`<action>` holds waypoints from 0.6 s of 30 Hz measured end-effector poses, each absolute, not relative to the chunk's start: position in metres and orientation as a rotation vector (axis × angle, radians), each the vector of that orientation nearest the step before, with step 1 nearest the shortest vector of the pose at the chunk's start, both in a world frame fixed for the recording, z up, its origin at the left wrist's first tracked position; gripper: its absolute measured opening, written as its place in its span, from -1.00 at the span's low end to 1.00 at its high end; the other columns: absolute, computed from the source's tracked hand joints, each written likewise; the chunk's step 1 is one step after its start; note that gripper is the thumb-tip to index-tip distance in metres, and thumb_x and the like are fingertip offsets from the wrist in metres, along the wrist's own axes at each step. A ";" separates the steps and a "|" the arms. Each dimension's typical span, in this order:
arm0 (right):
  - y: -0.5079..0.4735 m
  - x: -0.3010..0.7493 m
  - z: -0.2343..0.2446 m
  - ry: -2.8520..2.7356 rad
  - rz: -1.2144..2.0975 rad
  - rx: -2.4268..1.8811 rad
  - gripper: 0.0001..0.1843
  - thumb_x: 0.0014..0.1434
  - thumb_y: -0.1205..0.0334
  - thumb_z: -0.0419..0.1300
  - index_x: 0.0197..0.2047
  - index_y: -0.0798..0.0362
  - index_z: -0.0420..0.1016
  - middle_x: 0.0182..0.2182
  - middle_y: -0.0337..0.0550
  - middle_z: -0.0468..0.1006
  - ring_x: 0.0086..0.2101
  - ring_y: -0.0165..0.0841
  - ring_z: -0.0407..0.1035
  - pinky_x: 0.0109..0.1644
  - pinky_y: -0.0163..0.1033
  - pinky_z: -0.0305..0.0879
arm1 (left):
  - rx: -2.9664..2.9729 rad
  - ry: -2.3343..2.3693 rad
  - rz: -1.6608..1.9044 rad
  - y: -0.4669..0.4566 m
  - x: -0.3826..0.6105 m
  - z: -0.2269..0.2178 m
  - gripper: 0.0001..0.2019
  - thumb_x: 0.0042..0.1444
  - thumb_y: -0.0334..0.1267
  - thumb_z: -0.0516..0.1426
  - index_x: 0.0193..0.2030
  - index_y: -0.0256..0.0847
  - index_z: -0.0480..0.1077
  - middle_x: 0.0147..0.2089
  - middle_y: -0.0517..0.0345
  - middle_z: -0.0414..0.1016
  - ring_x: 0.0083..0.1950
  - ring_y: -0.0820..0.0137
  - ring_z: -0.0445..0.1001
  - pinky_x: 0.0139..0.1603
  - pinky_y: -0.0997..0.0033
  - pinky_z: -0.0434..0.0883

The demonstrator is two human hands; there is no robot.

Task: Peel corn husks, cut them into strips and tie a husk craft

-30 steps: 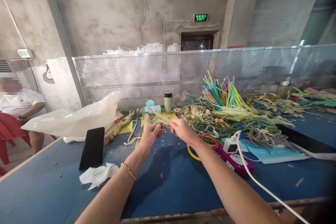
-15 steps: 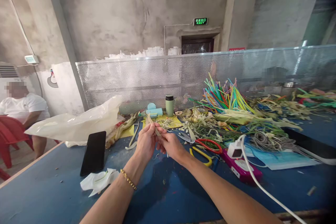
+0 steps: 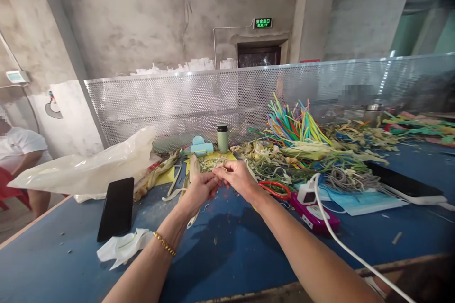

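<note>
My left hand is closed, with a pale dried husk strip rising behind its thumb and a pale end hanging below the palm. Fingertip to fingertip with it, my right hand pinches something thin and pale that I cannot make out. Both hands hover over the blue table. Beyond them lie husk scraps on yellow sheets. Right of my right hand, red-handled scissors are partly covered by that hand and wrist.
Left are a black phone, crumpled white tissue and a plastic bag. A green bottle stands behind. Right are colourful stems, a husk heap, a magenta box with a white cable, and a blue mask.
My view has turned slightly right. The husk strip, held upright between both hands before, now sits by my left hand, while my right hand has come up to pinch at the left fingertips.
</note>
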State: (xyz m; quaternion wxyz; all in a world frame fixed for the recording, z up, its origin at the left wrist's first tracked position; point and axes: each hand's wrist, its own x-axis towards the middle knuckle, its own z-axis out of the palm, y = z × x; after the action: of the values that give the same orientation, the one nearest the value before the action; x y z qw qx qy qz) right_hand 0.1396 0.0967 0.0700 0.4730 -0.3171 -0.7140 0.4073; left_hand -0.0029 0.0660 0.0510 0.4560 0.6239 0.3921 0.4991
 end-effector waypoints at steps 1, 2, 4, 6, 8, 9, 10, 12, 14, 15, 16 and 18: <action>0.097 0.139 0.070 -1.742 1.008 -0.773 -0.54 0.02 -0.13 0.30 -0.52 0.15 0.45 -0.71 -0.27 0.37 -0.68 -0.50 0.17 -0.61 -0.35 0.07 | 1.531 0.963 1.208 0.065 -0.003 0.052 -0.64 0.00 0.02 0.23 -0.47 -0.30 0.40 -0.67 0.30 0.15 -0.65 0.58 0.04 -0.62 0.52 -0.02; 0.097 0.139 0.070 -1.735 1.017 -0.765 -0.54 0.01 -0.13 0.31 -0.56 0.14 0.43 -0.71 -0.27 0.37 -0.69 -0.50 0.18 -0.62 -0.36 0.08 | 1.517 0.953 1.188 0.064 -0.004 0.053 -0.64 -0.01 0.03 0.23 -0.46 -0.30 0.40 -0.66 0.32 0.13 -0.64 0.59 0.01 -0.62 0.52 -0.04; 0.099 0.139 0.070 -1.706 1.037 -0.737 -0.54 -0.02 -0.12 0.33 -0.56 0.14 0.43 -0.70 -0.28 0.37 -0.69 -0.49 0.20 -0.62 -0.35 0.14 | 1.482 0.924 1.171 0.062 -0.005 0.056 -0.61 -0.01 0.06 0.24 -0.44 -0.30 0.40 -0.64 0.34 0.09 -0.63 0.61 -0.05 -0.61 0.52 -0.09; 0.100 0.139 0.070 -1.675 1.051 -0.703 -0.56 -0.04 -0.12 0.34 -0.54 0.13 0.44 -0.68 -0.30 0.38 -0.69 -0.49 0.21 -0.63 -0.35 0.16 | 1.450 0.912 1.196 0.061 -0.007 0.058 -0.58 -0.02 0.10 0.24 -0.43 -0.30 0.40 -0.63 0.35 0.05 -0.63 0.61 -0.09 -0.61 0.52 -0.12; 0.101 0.138 0.069 -1.665 1.057 -0.687 -0.57 -0.04 -0.11 0.34 -0.52 0.14 0.46 -0.66 -0.29 0.39 -0.70 -0.50 0.21 -0.65 -0.35 0.16 | 1.425 0.933 1.229 0.061 -0.007 0.059 -0.56 -0.04 0.12 0.25 -0.42 -0.30 0.41 -0.63 0.37 0.03 -0.63 0.62 -0.10 -0.62 0.52 -0.13; 0.101 0.138 0.069 -1.664 1.063 -0.690 -0.57 -0.04 -0.11 0.34 -0.52 0.14 0.46 -0.66 -0.29 0.40 -0.70 -0.50 0.21 -0.65 -0.35 0.15 | 1.414 0.947 1.237 0.061 -0.007 0.059 -0.56 -0.06 0.12 0.26 -0.41 -0.31 0.42 -0.64 0.37 0.02 -0.63 0.62 -0.10 -0.62 0.52 -0.14; 0.101 0.138 0.068 -1.661 1.068 -0.697 -0.57 -0.04 -0.10 0.34 -0.53 0.14 0.46 -0.66 -0.28 0.41 -0.71 -0.50 0.21 -0.65 -0.35 0.14 | 1.401 0.954 1.241 0.061 -0.007 0.059 -0.56 -0.07 0.12 0.27 -0.40 -0.31 0.43 -0.64 0.38 0.00 -0.64 0.62 -0.11 -0.63 0.52 -0.14; 0.102 0.140 0.069 -1.662 1.070 -0.712 -0.58 -0.03 -0.08 0.34 -0.54 0.14 0.46 -0.66 -0.26 0.43 -0.72 -0.51 0.21 -0.65 -0.36 0.13 | 1.375 0.938 1.239 0.062 -0.006 0.058 -0.57 -0.10 0.09 0.29 -0.41 -0.32 0.44 -0.66 0.40 -0.03 -0.64 0.62 -0.12 -0.63 0.52 -0.14; 0.106 0.147 0.074 -1.647 1.044 -0.720 -0.61 -0.01 -0.04 0.34 -0.52 0.15 0.46 -0.64 -0.24 0.44 -0.72 -0.52 0.22 -0.63 -0.36 0.13 | 1.358 0.911 1.252 0.064 -0.006 0.057 -0.59 -0.10 0.06 0.30 -0.41 -0.32 0.45 -0.67 0.41 -0.06 -0.65 0.63 -0.13 -0.63 0.53 -0.13; 0.109 0.154 0.077 -1.623 1.006 -0.724 -0.63 0.00 -0.03 0.33 -0.49 0.15 0.47 -0.62 -0.24 0.45 -0.71 -0.52 0.23 -0.62 -0.36 0.14 | 1.353 0.907 1.269 0.065 -0.007 0.057 -0.60 -0.10 0.04 0.30 -0.42 -0.33 0.45 -0.68 0.42 -0.07 -0.65 0.63 -0.13 -0.63 0.53 -0.14; 0.112 0.161 0.082 -1.584 0.948 -0.734 -0.65 0.02 -0.02 0.31 -0.45 0.15 0.49 -0.60 -0.24 0.45 -0.69 -0.51 0.23 -0.61 -0.36 0.15 | 1.341 0.910 1.293 0.067 -0.008 0.056 -0.61 -0.11 0.03 0.31 -0.42 -0.33 0.45 -0.68 0.42 -0.07 -0.65 0.64 -0.14 -0.64 0.54 -0.14; 0.117 0.181 0.093 -1.497 0.745 -0.781 -0.68 0.08 0.00 0.25 -0.39 0.14 0.49 -0.58 -0.24 0.45 -0.66 -0.50 0.23 -0.57 -0.34 0.18 | 1.290 0.919 1.360 0.071 -0.013 0.055 -0.62 -0.14 0.01 0.32 -0.43 -0.34 0.45 -0.69 0.43 -0.07 -0.66 0.65 -0.15 -0.64 0.55 -0.17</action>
State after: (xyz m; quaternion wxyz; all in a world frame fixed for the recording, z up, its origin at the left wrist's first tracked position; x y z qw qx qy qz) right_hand 0.1807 0.1170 0.0926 0.6038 -0.3373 -0.6466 0.3219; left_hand -0.0130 0.0709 0.0547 0.5029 0.5340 0.3804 0.5632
